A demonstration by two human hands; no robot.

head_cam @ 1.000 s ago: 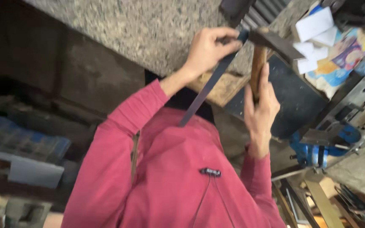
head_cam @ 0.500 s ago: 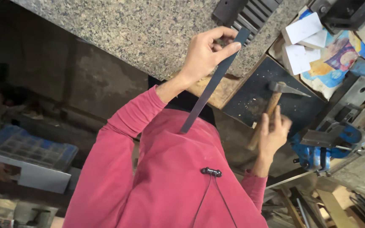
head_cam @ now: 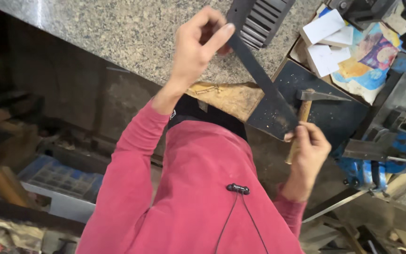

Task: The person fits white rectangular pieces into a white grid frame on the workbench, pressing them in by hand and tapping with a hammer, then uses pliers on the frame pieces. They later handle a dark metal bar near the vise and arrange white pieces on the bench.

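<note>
Holding a long, flat, dark metal strip [head_cam: 254,70] up between both hands is the step in hand, as far as I can judge: it is being held out and looked over, not worked on. The left hand [head_cam: 197,49] pinches the strip's upper end between thumb and forefinger, the other fingers curled in. The right hand [head_cam: 309,151] closes its fingertips narrowly on the lower end. So the strip hangs in the air on a slant, above the near edge of the speckled grey stone counter [head_cam: 118,33] and the dark, dust-flecked metal plate [head_cam: 339,117]. It looks straight, thin and even in width, matt and nearly black, with no bend that I can make out. A hammer with a pale wooden handle [head_cam: 303,112] lies on the plate just beside the right hand; whether the hand touches it I cannot tell. A blue bench vise [head_cam: 377,162] stands near on the right. Any further move seems to call for one hand to let go while the other keeps its pinch, so the strip neither drops nor swings.
</note>
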